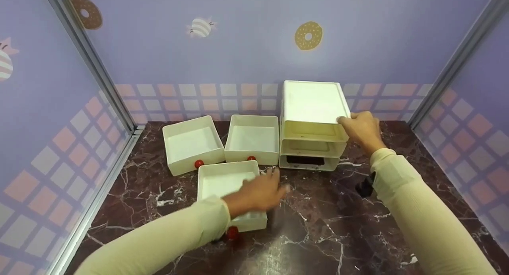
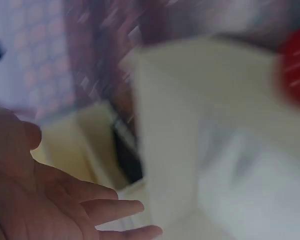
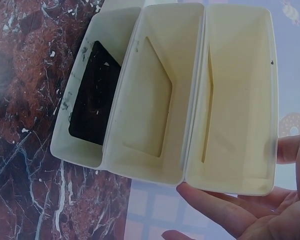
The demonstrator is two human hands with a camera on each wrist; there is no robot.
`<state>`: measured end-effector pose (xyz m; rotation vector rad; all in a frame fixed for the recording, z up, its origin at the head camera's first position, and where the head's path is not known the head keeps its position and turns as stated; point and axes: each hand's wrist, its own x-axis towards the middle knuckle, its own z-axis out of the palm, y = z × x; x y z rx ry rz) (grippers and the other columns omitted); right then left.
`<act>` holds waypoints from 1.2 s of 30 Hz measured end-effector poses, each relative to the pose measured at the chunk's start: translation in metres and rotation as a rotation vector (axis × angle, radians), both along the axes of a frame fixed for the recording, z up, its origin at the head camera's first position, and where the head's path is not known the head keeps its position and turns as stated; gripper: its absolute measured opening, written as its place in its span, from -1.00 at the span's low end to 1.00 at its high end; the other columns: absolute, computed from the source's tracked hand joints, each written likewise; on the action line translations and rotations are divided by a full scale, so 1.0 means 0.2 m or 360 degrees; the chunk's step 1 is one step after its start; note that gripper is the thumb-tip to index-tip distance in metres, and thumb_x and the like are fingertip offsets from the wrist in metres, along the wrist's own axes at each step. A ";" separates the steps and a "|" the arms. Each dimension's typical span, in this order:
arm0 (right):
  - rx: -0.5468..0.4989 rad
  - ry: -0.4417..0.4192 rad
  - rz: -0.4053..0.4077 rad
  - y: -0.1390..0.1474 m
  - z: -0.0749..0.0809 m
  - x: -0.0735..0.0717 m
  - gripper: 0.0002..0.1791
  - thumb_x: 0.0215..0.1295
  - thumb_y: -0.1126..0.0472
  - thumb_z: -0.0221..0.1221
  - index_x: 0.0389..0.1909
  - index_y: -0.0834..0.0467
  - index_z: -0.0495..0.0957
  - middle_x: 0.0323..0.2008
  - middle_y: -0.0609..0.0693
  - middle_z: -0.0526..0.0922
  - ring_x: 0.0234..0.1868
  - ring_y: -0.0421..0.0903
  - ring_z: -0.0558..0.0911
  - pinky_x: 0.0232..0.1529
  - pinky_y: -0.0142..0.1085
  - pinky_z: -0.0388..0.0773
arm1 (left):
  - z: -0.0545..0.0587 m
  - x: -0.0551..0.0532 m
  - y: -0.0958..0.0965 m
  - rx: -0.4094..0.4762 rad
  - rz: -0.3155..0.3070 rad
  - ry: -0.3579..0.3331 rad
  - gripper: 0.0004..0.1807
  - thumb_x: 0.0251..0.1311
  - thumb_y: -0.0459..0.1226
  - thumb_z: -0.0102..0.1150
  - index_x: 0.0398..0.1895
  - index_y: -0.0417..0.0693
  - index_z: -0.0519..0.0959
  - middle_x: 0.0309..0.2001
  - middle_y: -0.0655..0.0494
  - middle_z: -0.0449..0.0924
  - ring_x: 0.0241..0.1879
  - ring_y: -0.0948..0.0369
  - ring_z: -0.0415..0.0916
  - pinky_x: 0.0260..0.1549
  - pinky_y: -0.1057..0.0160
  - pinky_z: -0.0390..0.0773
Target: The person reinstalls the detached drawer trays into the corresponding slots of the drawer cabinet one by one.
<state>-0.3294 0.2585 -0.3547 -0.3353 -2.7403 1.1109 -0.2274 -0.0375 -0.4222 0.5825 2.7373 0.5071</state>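
Gripping the drawer cabinet (image 1: 316, 102) with the right hand (image 1: 362, 128), left hand (image 1: 258, 190) loose, and yep, all three red-knobbed drawers (image 1: 254, 138) out, zero in.

No readable text, label, brand, number or sign found in any view. Surfaces checked, head view: white drawer cabinet (image 1: 316, 102), right of centre; pale drawers (image 1: 191, 143), left of centre and lower middle; printed wall (image 1: 250, 56), upper half, its doughnuts (image 1: 315, 28) and sweets (image 1: 201, 27) without legible lettering. Left wrist view blurred.
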 end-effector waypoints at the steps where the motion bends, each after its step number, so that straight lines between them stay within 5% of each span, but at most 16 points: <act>1: -0.0007 -0.0002 0.0007 0.00 0.00 0.00 -0.46 0.23 -0.08 0.20 0.07 0.21 0.72 -0.31 0.18 0.77 -0.59 -0.10 0.57 -0.59 -0.29 0.52 | -0.04 0.05 -0.01 -0.0097 -0.0049 0.0007 -0.05 0.45 0.32 -0.28 0.66 -0.08 -0.10 0.64 -0.11 -0.12 0.57 -0.26 0.00 0.45 -0.38 0.09; 4: -0.0022 0.0002 0.0013 0.00 0.00 0.00 -0.42 0.24 -0.08 0.20 0.15 0.22 0.67 -0.12 0.27 0.77 -0.62 -0.13 0.58 -0.61 -0.29 0.53 | -0.13 0.14 -0.06 -0.0331 -0.0139 0.0051 0.03 0.29 0.27 0.10 0.67 0.08 -0.07 0.67 -0.12 -0.29 0.57 -0.36 -0.10 0.34 -0.57 0.07; 8: 0.0014 0.0011 0.0023 0.00 0.00 0.00 -0.41 0.25 -0.09 0.19 0.17 0.21 0.65 -0.05 0.29 0.76 -0.45 -0.05 0.59 -0.56 -0.31 0.48 | -0.20 0.14 -0.12 -0.0409 -0.0098 0.0028 0.05 0.08 0.04 0.39 0.63 0.22 0.08 0.67 -0.19 -0.40 0.56 -0.39 -0.12 0.22 -0.63 0.18; 15: 0.0039 0.0010 0.0039 0.00 -0.01 0.00 -0.41 0.25 -0.10 0.18 0.15 0.22 0.67 -0.19 0.25 0.77 -0.48 -0.06 0.56 -0.55 -0.30 0.45 | -0.25 0.10 -0.15 -0.0265 -0.0217 -0.0094 -0.36 0.16 -0.22 0.31 0.25 -0.18 0.27 0.58 -0.47 -0.10 0.41 -0.34 0.28 0.11 -0.15 0.61; 26: 0.0017 0.0017 0.0053 0.01 -0.02 0.00 -0.39 0.27 -0.10 0.16 0.21 0.21 0.63 -0.16 0.28 0.77 -0.60 -0.13 0.54 -0.63 -0.31 0.46 | -0.24 0.14 -0.08 -0.0483 -0.0130 -0.0020 -0.33 0.27 -0.21 0.17 0.41 -0.22 0.25 0.58 -0.39 -0.02 0.39 -0.16 0.40 -0.01 -0.11 0.68; 32: 0.0034 0.0043 0.0053 0.00 -0.01 0.01 -0.39 0.28 -0.12 0.16 0.22 0.17 0.62 -0.10 0.29 0.77 -0.47 -0.08 0.59 -0.53 -0.31 0.48 | -0.24 0.22 -0.03 -0.0557 -0.0202 0.0073 -0.41 0.21 -0.21 0.25 0.25 -0.25 0.33 0.54 -0.45 0.06 -0.31 -0.03 0.68 -0.45 0.10 0.67; 36: 0.0034 0.0053 0.0050 0.00 -0.01 0.01 -0.39 0.28 -0.12 0.17 0.24 0.15 0.61 -0.05 0.30 0.76 -0.42 -0.05 0.62 -0.51 -0.31 0.48 | -0.23 0.29 0.03 -0.0646 -0.0272 0.0111 -0.35 0.16 -0.20 0.28 0.28 -0.26 0.32 0.52 -0.44 0.12 -0.47 -0.02 0.64 -0.49 0.10 0.67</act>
